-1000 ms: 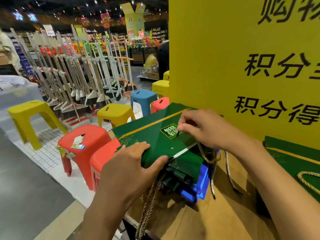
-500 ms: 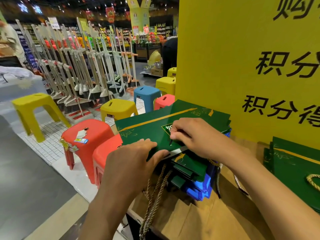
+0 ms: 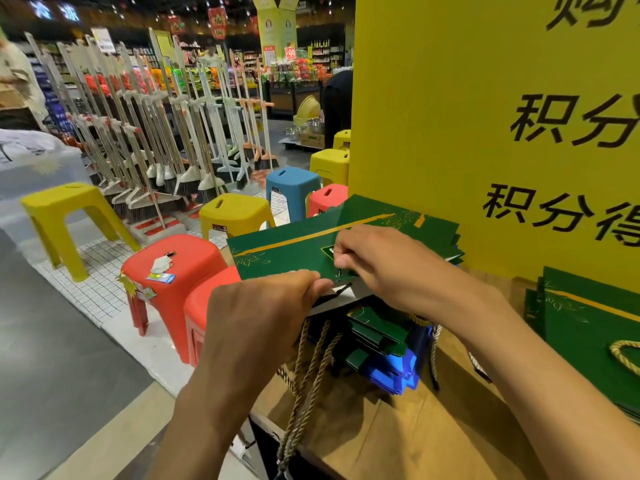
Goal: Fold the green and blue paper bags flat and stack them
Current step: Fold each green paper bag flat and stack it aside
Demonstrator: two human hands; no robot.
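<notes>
Atop bag stack (image 3: 381,341) | left hand (image 3: 263,317), right hand (image 3: 391,265) grip green bag (image 3: 287,251) near edge | yellow sign (image 3: 433,133) close behind

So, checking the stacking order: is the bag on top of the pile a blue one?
No, the topmost is a green paper bag with a gold stripe; blue paper bags show only lower in the pile.

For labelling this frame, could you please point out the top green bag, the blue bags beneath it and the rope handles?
green bag (image 3: 287,259): head view, left half of its top panel.
blue bags (image 3: 394,375): head view, exposed front edge.
rope handles (image 3: 302,403): head view, middle of the dangling cords.
</notes>
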